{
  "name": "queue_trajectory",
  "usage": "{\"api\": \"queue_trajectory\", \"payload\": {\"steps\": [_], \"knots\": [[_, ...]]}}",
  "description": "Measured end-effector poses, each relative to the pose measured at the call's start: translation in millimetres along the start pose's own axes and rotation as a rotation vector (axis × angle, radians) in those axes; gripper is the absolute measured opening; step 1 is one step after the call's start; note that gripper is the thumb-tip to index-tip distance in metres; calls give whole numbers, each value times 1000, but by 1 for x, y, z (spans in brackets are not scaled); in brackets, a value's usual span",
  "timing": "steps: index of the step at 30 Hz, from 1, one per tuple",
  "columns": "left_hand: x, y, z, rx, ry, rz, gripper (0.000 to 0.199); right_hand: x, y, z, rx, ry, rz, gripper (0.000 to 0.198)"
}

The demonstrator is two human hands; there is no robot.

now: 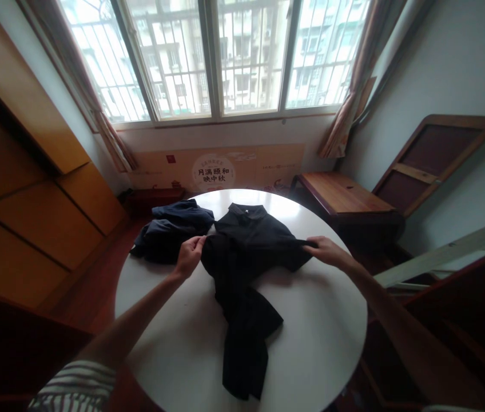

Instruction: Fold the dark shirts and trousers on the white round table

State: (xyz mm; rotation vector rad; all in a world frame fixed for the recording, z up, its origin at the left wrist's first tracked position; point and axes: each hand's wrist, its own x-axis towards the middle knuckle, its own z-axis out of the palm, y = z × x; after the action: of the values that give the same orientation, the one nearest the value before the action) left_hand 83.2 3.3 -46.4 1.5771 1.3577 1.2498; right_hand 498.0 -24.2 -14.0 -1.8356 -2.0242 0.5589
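A black collared shirt (249,246) lies spread on a round white table (174,337), its collar towards the window. Its lower part trails in a bunched, twisted strip towards me. My left hand (190,254) is closed, pinching the cloth at the shirt's left edge. On the opposite side my right hand (326,250) grips the right edge and pulls a fold of cloth out taut. The fingertips of the right hand are partly hidden by the fabric. Beyond my left hand, dark folded clothes (174,229) rest in a pile at the table's far left.
A wooden bench (349,194) stands behind the table at the right, near a leaning framed panel (435,154). Orange-brown cabinets (49,212) line the left. A printed cardboard panel (242,166) sits below the barred window (251,57). A pale rail (444,252) juts in at right.
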Motion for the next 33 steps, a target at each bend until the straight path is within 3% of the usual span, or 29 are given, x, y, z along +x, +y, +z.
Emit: {"api": "queue_trajectory", "payload": {"steps": [2, 4, 7, 9, 10, 12, 14, 17, 21, 25, 28, 31, 33], "knots": [[5, 1, -17, -81, 52, -68, 46, -3, 13, -21, 48, 79, -5, 30], [10, -1, -36, -104, -2, -164, 47, -11, 26, -39, 89, 90, 10, 34], [15, -6, -63, 106, -270, -291, 43, -22, 43, -54, 135, -109, 73, 43], [20, -4, -72, 323, -366, -229, 36, -22, 47, -55, 131, -280, 103, 48], [24, 0, -72, 413, -339, -141, 33, -18, 47, -54, 118, -314, 106, 50], [37, 13, -60, 539, -233, 59, 28, -2, 40, -47, 95, -281, 110, 54], [58, 27, -35, 622, -187, 167, 30, 19, 26, -35, 93, -206, 174, 59], [99, 38, 14, 759, -272, 105, 31, 51, -1, -13, 81, -193, 310, 61], [142, 27, 62, 882, -291, -35, 36, 72, -24, 13, -25, -137, 317, 49], [152, 9, 74, 939, -334, -115, 38, 67, -27, 18, -42, -177, 301, 27], [145, 1, 72, 953, -356, -125, 32, 58, -25, 7, -26, -212, 286, 20], [139, 0, 70, 953, -349, -120, 42, 55, -25, -9, 15, -240, 268, 20], [137, 2, 70, 934, -364, -119, 35, 57, -26, -19, 52, -275, 272, 19]]}}
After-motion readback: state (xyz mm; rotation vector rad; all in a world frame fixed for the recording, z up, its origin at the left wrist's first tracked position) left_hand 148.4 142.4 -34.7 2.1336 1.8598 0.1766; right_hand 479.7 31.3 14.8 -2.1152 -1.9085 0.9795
